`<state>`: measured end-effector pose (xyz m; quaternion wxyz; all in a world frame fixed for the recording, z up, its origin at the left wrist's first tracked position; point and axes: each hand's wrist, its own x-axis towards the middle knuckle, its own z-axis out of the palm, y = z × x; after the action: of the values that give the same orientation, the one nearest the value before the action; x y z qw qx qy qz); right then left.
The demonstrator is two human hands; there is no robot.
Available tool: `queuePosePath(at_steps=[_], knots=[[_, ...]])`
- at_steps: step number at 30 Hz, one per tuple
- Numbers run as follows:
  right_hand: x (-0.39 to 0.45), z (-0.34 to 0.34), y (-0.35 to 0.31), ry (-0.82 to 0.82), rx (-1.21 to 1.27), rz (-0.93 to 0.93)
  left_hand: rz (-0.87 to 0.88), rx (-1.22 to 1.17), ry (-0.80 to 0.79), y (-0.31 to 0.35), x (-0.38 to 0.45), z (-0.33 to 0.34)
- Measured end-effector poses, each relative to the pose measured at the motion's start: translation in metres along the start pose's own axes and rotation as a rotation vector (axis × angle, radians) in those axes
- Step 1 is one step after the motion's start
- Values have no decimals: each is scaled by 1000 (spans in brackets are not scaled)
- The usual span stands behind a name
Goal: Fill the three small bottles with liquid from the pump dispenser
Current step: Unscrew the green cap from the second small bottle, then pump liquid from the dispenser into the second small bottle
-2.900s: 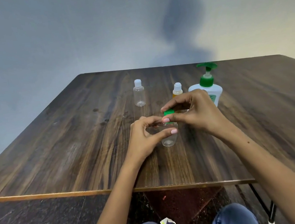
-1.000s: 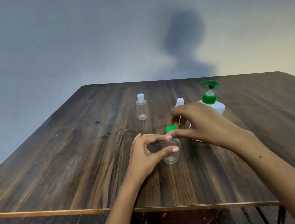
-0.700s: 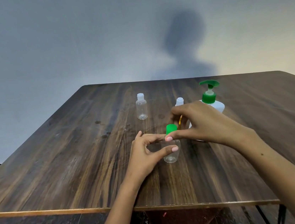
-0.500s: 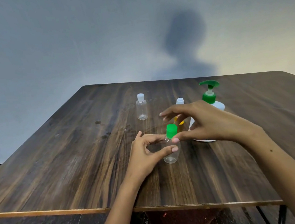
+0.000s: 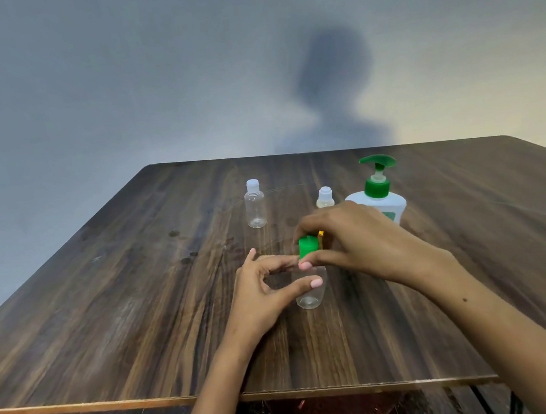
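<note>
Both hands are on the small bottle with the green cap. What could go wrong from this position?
The clear bottle is light and looks empty, and the left hand holds it only between fingertip and thumb, so it may tip or slip while the right hand pinches the green cap. The pump dispenser and the yellowish bottle stand just behind the right hand; it might knock them.

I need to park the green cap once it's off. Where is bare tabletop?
Bare wood lies left of the left hand, toward the table edge, and right of the pump dispenser. It's crowded around the green-capped bottle and right hand.
</note>
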<state>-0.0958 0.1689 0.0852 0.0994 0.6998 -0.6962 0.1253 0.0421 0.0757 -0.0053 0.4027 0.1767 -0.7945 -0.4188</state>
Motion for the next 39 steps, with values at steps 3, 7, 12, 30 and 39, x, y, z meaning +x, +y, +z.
queuePosePath(at_steps=[3,7,12,30,39], knots=[[1,-4,2,38,116,-34,-4,10,14,2,-1,0],[-4,-16,5,142,353,7,-21,4,14,0,0,1],[-38,-4,16,424,528,233,-20,21,11,-4,-1,1],[-127,61,67,452,497,635,39,19,33,-1,-1,5],[-117,39,67,525,407,611,-34,-50,0,1,-3,2]])
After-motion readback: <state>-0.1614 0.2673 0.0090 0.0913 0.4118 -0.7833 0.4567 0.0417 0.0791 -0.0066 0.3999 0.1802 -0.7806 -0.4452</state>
